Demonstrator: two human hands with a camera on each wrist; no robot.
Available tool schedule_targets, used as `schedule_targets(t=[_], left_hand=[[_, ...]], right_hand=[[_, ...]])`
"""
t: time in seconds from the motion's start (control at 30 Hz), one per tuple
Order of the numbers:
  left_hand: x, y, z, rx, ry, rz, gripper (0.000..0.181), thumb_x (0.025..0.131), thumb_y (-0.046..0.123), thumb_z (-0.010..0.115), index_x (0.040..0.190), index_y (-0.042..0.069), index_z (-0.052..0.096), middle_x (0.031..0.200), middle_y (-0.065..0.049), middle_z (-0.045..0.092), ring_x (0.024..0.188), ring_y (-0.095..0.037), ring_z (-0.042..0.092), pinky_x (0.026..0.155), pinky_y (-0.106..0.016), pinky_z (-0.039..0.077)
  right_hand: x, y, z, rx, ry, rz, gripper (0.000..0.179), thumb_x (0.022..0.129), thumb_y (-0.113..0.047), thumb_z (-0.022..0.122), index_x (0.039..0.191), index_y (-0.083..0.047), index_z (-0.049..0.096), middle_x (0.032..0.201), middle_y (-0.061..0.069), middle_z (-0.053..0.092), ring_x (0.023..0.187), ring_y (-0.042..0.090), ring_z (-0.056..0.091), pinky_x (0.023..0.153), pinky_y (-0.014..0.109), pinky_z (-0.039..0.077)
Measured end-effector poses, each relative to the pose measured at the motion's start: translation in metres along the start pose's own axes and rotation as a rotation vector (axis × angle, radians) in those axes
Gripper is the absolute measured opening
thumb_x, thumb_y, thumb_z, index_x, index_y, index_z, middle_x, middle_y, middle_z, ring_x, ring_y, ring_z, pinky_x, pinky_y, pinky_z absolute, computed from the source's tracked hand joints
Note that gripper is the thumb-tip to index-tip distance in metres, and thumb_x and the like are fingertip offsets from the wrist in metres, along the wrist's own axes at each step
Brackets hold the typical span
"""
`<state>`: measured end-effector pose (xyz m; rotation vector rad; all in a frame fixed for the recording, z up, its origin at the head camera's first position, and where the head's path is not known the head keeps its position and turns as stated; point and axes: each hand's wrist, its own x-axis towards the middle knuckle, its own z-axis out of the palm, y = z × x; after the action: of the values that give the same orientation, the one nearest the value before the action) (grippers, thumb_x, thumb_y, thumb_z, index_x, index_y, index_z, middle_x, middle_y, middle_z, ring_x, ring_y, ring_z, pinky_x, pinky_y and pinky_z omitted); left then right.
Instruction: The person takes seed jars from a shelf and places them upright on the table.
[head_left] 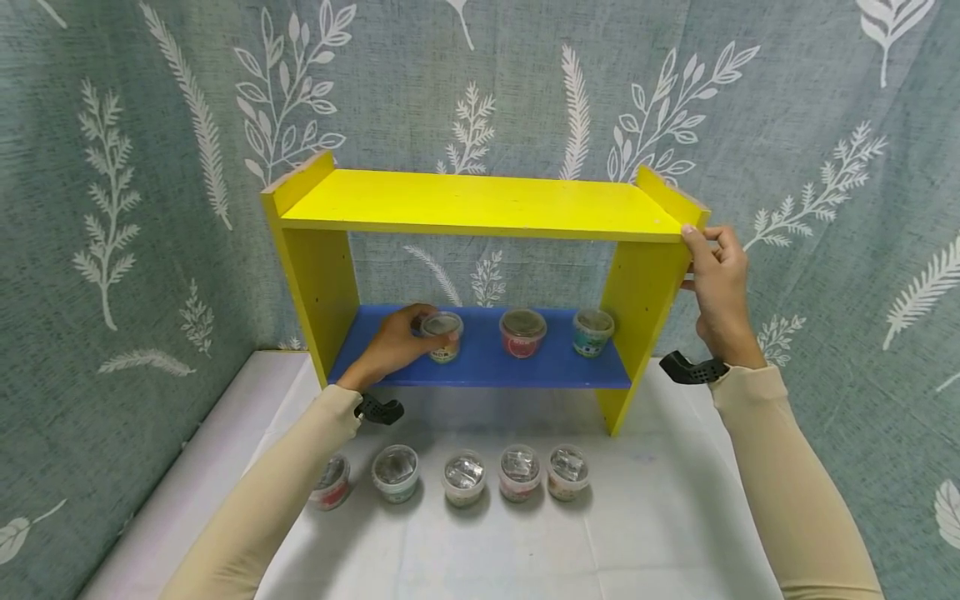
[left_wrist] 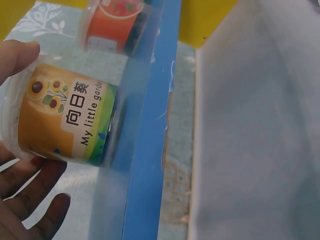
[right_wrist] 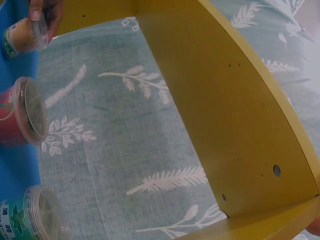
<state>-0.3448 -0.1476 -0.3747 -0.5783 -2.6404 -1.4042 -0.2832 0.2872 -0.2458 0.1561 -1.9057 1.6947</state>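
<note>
My left hand [head_left: 396,343] grips a small clear-lidded plastic tub [head_left: 444,348] by its rim, at the left part of the blue shelf board [head_left: 480,367]. In the left wrist view this tub [left_wrist: 65,115] bears an orange sunflower label, with the thumb on one side of its lid and fingers on the other. At the top right corner of the yellow shelf unit [head_left: 480,200], my right hand [head_left: 722,287] holds the side panel, thumb in front. A red-labelled tub [head_left: 522,343] and a teal-labelled tub [head_left: 592,337] stand to the right on the blue board.
On the white-covered table [head_left: 480,558], several similar lidded tubs stand in a row before the shelf unit, among them a teal-labelled one [head_left: 396,473]. My left forearm partly covers the leftmost red-labelled tub [head_left: 332,483]. Behind hangs a green leaf-patterned cloth [head_left: 510,100].
</note>
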Motion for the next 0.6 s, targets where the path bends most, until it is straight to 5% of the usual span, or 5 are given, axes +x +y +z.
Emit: schedule_targets(t=[0.6], left_hand=[[-0.010, 0.015, 0.010, 0.059, -0.008, 0.102, 0.070, 0.083, 0.054, 0.082, 0.136, 0.015, 0.061, 0.121, -0.002, 0.066, 0.107, -0.023, 0.061, 0.087, -0.043, 0.051]], right_hand=[[0.000, 0.001, 0.000, -0.015, -0.005, -0.001, 0.028, 0.102, -0.045, 0.063, 0.114, -0.020, 0.058, 0.104, 0.009, 0.052, 0.091, 0.022, 0.058, 0.074, 0.032, 0.050]])
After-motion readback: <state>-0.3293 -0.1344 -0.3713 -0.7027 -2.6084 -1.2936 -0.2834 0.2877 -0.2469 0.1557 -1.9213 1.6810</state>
